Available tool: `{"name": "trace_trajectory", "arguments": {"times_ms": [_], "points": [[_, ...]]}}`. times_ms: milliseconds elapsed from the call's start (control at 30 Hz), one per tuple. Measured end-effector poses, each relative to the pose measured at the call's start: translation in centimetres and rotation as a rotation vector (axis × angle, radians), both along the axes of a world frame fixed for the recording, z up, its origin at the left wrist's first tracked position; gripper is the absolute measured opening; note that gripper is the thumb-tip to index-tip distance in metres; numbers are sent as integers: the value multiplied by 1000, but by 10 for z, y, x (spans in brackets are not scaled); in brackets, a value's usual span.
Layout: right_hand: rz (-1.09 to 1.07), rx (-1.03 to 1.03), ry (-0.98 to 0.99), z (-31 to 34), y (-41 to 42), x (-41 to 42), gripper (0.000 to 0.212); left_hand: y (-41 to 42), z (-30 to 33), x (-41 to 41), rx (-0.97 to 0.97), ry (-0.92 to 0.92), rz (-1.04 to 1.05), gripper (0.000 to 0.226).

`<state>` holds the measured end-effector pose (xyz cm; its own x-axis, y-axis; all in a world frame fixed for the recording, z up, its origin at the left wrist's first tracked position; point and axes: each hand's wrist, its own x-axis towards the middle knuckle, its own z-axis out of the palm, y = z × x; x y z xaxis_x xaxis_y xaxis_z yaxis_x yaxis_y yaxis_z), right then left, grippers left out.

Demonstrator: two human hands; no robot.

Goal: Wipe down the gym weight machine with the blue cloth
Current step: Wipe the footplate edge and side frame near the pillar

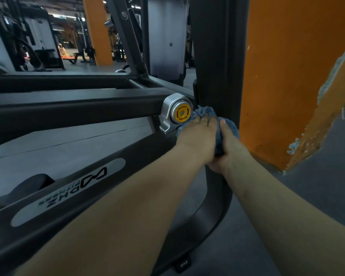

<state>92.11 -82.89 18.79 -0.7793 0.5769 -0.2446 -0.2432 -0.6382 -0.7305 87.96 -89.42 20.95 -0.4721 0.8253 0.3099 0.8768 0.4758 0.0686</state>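
**Cloth bunched at the pivot**

Nearest, the right hand [226, 148] grips the blue cloth [207, 112]; the left hand [197, 134] presses flat on it against the machine's dark upright [215, 56]. The wad could snag beside the yellow pivot cap [182, 113].

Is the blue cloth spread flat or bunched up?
Bunched: the blue cloth bulges in folds between both hands, against the black upright.

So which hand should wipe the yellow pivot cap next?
Probably the left hand: it lies flat on the blue cloth right beside the yellow cap. The right hand grips the cloth farther away.
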Motion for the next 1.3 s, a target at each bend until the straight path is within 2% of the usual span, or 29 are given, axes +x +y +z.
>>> {"name": "trace_trajectory", "arguments": {"times_ms": [133, 300, 500, 667, 800, 900, 1033, 1100, 1167, 1233, 1300], "points": [[-39, -38, -66, -6, -16, 2, 41, -23, -5, 3, 26, 7, -11, 84], [-45, 23, -107, -18, -67, 4, 29, -81, -20, -3, -44, 5, 11, 82], [36, 34, -219, -23, -135, -4, 50, -156, -37, -7, -103, -97, 119, 78], [232, 89, -252, -31, -166, -4, 35, -202, -43, -8, -140, -143, 142, 74], [247, -4, -267, -29, -164, -2, 30, -197, -31, -8, -194, -205, 171, 73], [142, -10, -211, -31, -158, 5, 28, -174, -22, -19, -231, -255, 221, 78], [-64, 136, -225, -33, -143, 16, 18, -141, -9, -52, -190, -427, 173, 83], [-62, 166, -221, -34, -137, 21, 29, -132, -3, -66, -166, -573, 134, 81], [-33, 140, -218, -35, -131, 24, 28, -127, 4, -76, -198, -633, 127, 75], [-23, 87, -234, -34, -126, 27, 12, -128, 11, -76, -208, -416, 160, 65], [-60, 45, -278, -36, -119, 25, 8, -129, 10, -56, -76, -100, 230, 53]]}}
